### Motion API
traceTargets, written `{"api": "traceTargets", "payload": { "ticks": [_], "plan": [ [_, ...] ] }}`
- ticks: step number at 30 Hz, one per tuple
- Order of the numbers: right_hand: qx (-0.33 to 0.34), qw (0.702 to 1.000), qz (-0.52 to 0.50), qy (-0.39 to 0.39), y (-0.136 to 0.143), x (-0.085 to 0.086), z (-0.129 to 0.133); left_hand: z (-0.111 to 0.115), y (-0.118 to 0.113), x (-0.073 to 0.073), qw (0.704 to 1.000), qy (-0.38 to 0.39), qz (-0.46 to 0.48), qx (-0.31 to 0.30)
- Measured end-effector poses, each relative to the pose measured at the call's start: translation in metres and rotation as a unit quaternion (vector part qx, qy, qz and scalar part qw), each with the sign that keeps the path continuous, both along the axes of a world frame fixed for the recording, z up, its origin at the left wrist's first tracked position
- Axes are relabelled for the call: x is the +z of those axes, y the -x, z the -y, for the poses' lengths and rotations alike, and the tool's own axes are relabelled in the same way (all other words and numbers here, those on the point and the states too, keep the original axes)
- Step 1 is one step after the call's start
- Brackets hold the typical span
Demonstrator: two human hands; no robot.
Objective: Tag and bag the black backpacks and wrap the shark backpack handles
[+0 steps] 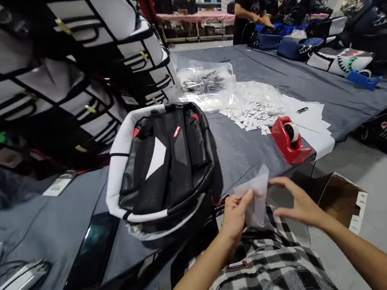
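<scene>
My left hand (236, 213) pinches a thin, translucent white sheet or small bag (258, 198) near the table's front edge. Just right of it, my right hand (296, 202) has its thumb and fingers spread apart and holds nothing. A black and white backpack (162, 164) lies on the grey-covered table to the left, straps facing up. Beside my left hand hangs a dark tag (220, 211) with a red cord, partly hidden. A red tape dispenser (290, 142) stands at the table edge, beyond my right hand.
Stacked black and white bags (94, 63) rise at the left back. Small white labels (255, 106) and clear plastic bags (206, 85) lie behind the dispenser. A dark tablet (91, 252) is at left, an open cardboard box (343, 200) below right. A person (249, 6) stands across the table.
</scene>
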State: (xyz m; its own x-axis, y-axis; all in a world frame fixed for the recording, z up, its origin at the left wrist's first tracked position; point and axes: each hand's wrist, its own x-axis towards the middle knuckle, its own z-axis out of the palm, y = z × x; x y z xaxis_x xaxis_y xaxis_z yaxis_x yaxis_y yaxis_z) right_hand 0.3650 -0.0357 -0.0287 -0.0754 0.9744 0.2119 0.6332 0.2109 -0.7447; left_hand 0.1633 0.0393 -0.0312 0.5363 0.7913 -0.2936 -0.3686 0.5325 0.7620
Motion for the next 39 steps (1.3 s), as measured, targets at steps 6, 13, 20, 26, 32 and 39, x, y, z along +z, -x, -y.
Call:
{"api": "traceTargets", "payload": {
  "ticks": [6,13,20,26,32,39],
  "plan": [
    [0.098,0.905,-0.367,0.19,0.006,-0.004,-0.048,0.014,0.019,-0.003,0.999,-0.001,0.017,-0.043],
    [0.07,0.974,-0.175,0.129,0.034,0.015,-0.058,0.03,0.08,-0.025,0.919,-0.256,-0.256,0.157],
    [0.15,0.978,-0.006,0.143,0.008,0.048,-0.081,0.004,0.068,-0.039,0.834,-0.273,-0.425,0.221],
    [0.119,0.969,0.0,0.216,-0.017,0.075,-0.101,-0.027,0.038,-0.035,0.881,-0.184,-0.39,0.196],
    [0.304,0.881,0.101,0.347,0.005,0.068,-0.115,-0.011,0.07,-0.025,0.912,-0.145,-0.277,0.265],
    [0.286,0.919,0.023,0.269,0.084,0.013,-0.161,0.007,0.05,-0.016,0.879,-0.268,-0.315,0.237]
  ]
}}
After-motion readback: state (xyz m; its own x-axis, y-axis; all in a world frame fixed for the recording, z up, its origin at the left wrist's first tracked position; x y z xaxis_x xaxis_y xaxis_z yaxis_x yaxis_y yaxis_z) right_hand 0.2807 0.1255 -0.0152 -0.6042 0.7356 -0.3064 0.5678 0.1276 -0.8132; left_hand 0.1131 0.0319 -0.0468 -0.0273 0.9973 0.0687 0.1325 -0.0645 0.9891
